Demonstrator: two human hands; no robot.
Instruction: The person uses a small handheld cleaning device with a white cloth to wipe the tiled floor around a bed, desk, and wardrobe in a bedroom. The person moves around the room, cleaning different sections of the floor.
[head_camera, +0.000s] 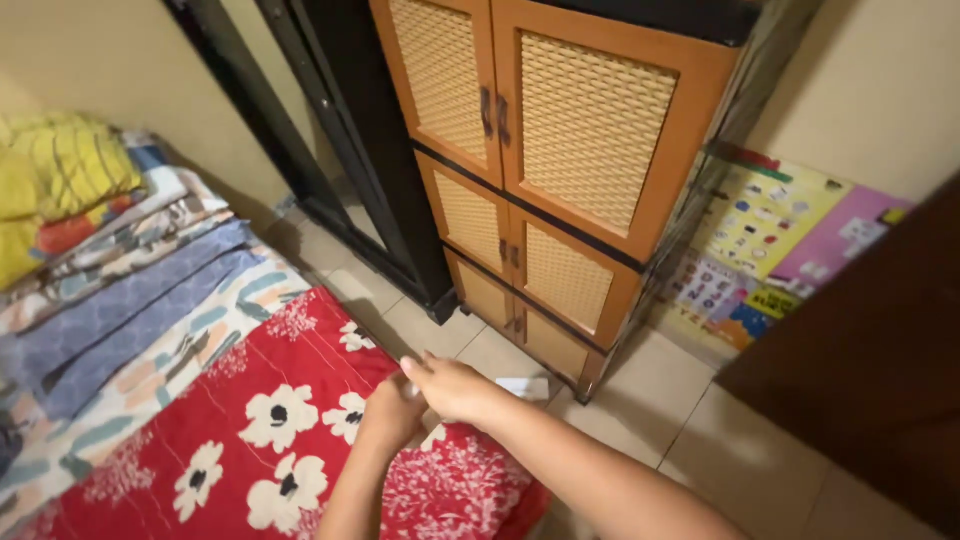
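At the bottom centre of the frame, both forearms reached up to the near corner of a red bedcover with white flowers (250, 440). The left hand (392, 412) lay curled down on the cloth at that corner, its fingers hidden from view, so whether it pinched the fabric could not be told. The right hand (452, 388) sat just above and touching it, fingers bent loosely, holding nothing that showed. The cover looked soft, light and limp, likely to sag and slide unless taken by its hem or corner with a firm pinch. To the left lay striped and patterned bedding (130, 300), with a yellow folded pile (60, 170) in the upper left. Beyond the hands stood an orange cabinet with woven doors (560, 150) on pale floor tiles (680, 400).
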